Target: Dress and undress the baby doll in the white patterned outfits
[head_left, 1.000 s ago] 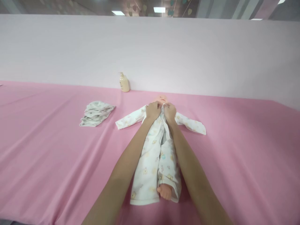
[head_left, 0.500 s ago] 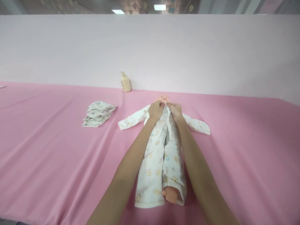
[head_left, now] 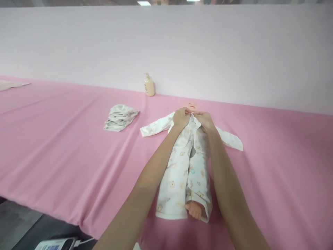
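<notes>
A baby doll (head_left: 191, 105) lies on its back, dressed in a white baby romper (head_left: 174, 180) printed with small bears. One doll foot (head_left: 194, 209) pokes out of the right leg opening; the other leg end shows only cloth. At the neckline my left hand (head_left: 181, 117) is closed, pinching the romper's collar edge. Close beside it my right hand (head_left: 205, 120) pinches the other side of the collar. The front hangs partly open below my hands. Whatever fastener lies between my fingertips is too small to make out. Both sleeves stretch out sideways.
A folded stack of white printed cloth (head_left: 120, 118) sits to the left. Behind it a cream pump bottle (head_left: 149, 86) stands against the white wall (head_left: 166, 48). Pink sheeting (head_left: 65, 139) covers the table. A device with a cable (head_left: 58, 244) is below the front edge.
My view has tipped down and shifted left, bringing the table's front edge in. Both hands stay at the collar, with fingers slightly shifted. The doll has not visibly moved.
</notes>
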